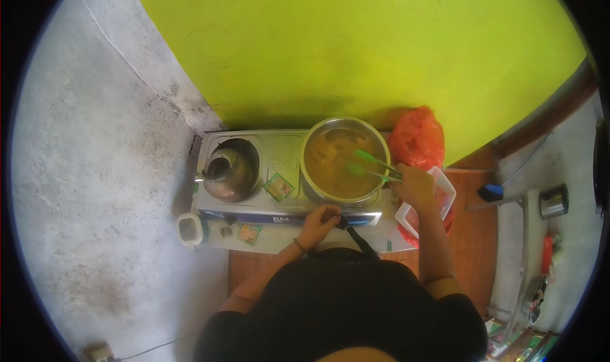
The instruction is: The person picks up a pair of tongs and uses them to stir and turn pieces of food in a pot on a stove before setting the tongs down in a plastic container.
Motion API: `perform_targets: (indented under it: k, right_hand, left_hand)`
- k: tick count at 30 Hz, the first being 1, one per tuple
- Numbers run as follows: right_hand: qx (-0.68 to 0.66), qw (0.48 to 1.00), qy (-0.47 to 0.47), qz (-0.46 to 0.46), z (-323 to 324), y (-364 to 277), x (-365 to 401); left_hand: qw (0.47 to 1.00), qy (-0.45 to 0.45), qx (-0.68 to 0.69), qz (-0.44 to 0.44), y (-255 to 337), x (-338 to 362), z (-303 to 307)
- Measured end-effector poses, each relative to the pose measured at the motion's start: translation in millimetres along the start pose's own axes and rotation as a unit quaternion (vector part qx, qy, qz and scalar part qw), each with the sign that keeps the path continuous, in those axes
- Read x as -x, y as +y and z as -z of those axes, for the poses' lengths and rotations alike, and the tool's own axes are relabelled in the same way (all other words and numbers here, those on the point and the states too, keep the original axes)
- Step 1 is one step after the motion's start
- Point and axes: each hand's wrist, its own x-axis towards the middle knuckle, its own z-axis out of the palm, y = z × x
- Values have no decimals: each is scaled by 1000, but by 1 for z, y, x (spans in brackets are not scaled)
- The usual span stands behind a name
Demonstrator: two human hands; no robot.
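A large metal pot (343, 162) of orange-brown liquid with lumps in it stands on the right side of the stove (283, 152). My right hand (416, 185) is closed around green-tipped tongs (375, 165), whose tips are over the pot, blurred by motion. At the stove's front edge, my left hand (318, 225) has its fingers bent together beside a black knob (342, 222); whether they grip it I cannot tell. Just under my right hand lies a white plastic container (446, 187) with pinkish contents.
A metal kettle (230, 176) sits on the left burner. Small green packets (278, 187) lie on the stove and on the ledge before it. A red plastic bag (417, 138) stands right of the pot. At the left is a white lidded box (191, 229).
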Motion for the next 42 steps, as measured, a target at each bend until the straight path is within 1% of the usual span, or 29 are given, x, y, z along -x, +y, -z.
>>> perform_targets:
  k: [2,5,8,11,14,17,20,23,26,29,32,35,38,41,42]
  right_hand:
    - [13,999,-3,-41,-3,-4,-6]
    - [21,998,5,-52,-17,-12,-10]
    - [6,999,8,-44,-49,-11,-13]
    - [-17,1000,9,-19,-61,-12,-11]
    - [-29,999,0,-33,-57,-10,-10]
    - [-24,999,13,-46,-39,-13,-11]
    - [-95,994,23,-53,-25,-18,-15]
    - [-59,997,-3,-54,-16,-38,-20]
    - [-73,997,1,-14,-43,-43,-26]
    - [-84,996,-11,-28,-55,-50,-33]
    - [-65,996,-30,-49,-56,-50,-40]
    - [-67,996,-35,-56,-40,-50,-38]
    - [-65,995,6,-80,-38,-38,-39]
    - [-44,991,22,-122,-38,-29,-48]
    - [-45,992,27,-117,-38,-28,-52]
  left_hand:
    - [1000,0,3,-2,-8,-2,2]
    - [1000,-9,2,-4,-2,-3,0]
    - [1000,-7,4,1,-3,-3,0]
    - [1000,-4,-4,12,-2,-3,1]
    - [1000,7,-4,-15,-12,-4,1]
    - [1000,8,15,-18,-19,-6,0]
    - [1000,11,0,-27,-21,-7,0]
    - [1000,-15,-14,17,-9,-6,1]
    - [1000,-7,-3,3,-12,-6,-1]
    - [1000,-4,12,17,-7,-5,-1]
    - [1000,-2,-7,15,-5,-3,1]
    - [1000,-5,9,11,-10,-4,3]
    - [1000,-4,19,19,-8,-5,3]
    - [999,-4,33,18,-7,-5,2]
    - [1000,-7,25,15,-7,-6,2]
